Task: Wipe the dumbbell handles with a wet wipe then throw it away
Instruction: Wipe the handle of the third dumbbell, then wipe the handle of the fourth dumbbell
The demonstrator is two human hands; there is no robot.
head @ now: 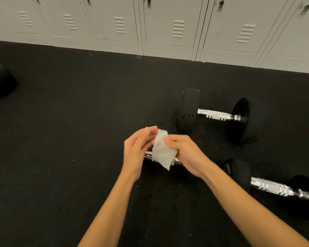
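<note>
The right hand (183,154) is pinching the white wipe (162,150); the left hand (137,150) is touching its edge, fingers loose. Wide bare floor (70,139) is lying at the left.

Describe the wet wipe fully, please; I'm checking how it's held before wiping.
The wet wipe is a white, thin, crumpled sheet, partly unfolded and hanging to a point at its lower edge. The right hand pinches its right side; the left hand fingers meet its upper left edge. It hangs in front of a chrome dumbbell handle; contact cannot be told.
</note>
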